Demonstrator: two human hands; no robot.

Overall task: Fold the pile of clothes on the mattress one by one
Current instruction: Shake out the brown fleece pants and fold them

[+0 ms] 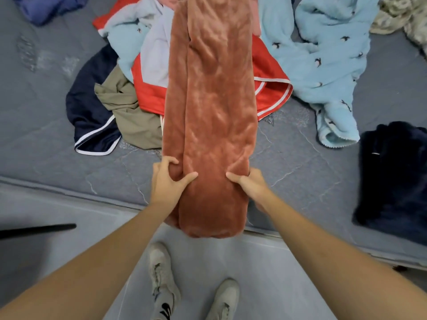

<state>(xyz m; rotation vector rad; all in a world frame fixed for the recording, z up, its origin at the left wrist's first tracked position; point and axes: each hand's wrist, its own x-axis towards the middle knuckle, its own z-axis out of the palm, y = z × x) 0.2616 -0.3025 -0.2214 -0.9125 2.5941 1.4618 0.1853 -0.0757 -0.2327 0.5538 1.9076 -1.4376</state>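
across the grey mattress [300,158] a long rust-brown fleece garment [212,112] lies over the clothes pile [150,72], its near end overhanging the edge. left hand [166,181] and right hand [249,183] each pinch its sides, thumbs on top.

The rust fleece garment [210,116] runs off the top edge, hiding right-hand fingers.

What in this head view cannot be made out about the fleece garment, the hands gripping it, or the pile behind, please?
- Rust fleece garment: its far end is cut off by the top edge, so its type is unclear.
- Right hand: fingers tuck behind the fleece; only the thumb shows.
- Left hand: fingertips sink into a fold.
- Red garment: middle hidden behind the fleece.
- Dark fleece item: cut off by the right edge.
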